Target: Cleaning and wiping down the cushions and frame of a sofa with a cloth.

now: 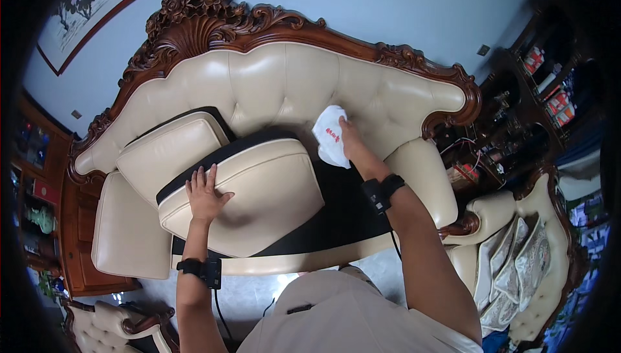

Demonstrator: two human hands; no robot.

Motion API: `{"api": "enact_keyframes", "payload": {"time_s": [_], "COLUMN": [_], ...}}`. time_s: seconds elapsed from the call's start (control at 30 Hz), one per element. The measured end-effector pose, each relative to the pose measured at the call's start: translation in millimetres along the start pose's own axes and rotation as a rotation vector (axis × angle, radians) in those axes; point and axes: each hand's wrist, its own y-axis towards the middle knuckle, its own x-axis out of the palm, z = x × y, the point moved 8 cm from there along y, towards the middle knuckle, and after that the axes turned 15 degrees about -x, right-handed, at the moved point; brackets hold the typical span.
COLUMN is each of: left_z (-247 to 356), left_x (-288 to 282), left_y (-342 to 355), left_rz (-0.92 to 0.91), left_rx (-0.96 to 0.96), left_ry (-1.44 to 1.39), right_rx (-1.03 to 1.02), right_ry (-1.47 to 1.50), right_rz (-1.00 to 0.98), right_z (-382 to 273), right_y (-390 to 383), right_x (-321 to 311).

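My left hand (205, 196) lies with its fingers spread on a large cream leather seat cushion (272, 191), which leans tilted on the sofa and shows a black underside along its far edge. In my right hand (350, 139) is a white cloth (331, 137) with red printing, held near the lower part of the tufted cream backrest (284, 81). Another cream cushion (169, 146) is propped behind the large one, to the left. Below my right hand, the black seat base (349, 207) of the sofa is exposed.
Carved dark wood (259, 23) frames the backrest. At the right are a dark shelf unit (546, 88) and an armchair with several patterned pillows (511, 262). A wooden cabinet (81, 224) stands at the left. Cables hang from the black bands on both my forearms.
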Motion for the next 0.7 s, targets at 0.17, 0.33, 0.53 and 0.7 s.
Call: {"api": "enact_keyframes", "payload": {"time_s": [0.17,0.33,0.53,0.7], "left_z": [6.2,23.5,55.3,126.9], "left_x": [5.1,12.0,21.2,18.6], "left_y": [3.4,11.1,13.6,23.5], "left_rz": [-0.031,-0.004,0.091,-0.138], "left_rx": [-0.122,-0.181,-0.143,-0.182], "left_ry": [0.053,0.029,-0.174,-0.846], "right_rx": [0.218,0.252,0.151,0.281], "right_ry": [0.321,0.305,0.581,0.696], "right_rz": [0.063,-0.069,-0.304,-0.600], "right_z": [-11.0,-76.5,-121.4,-132.3], "right_y": [48.6,88.9,124.4,66.9], "right_x": [-3.4,4.0,55.6,105.7]}}
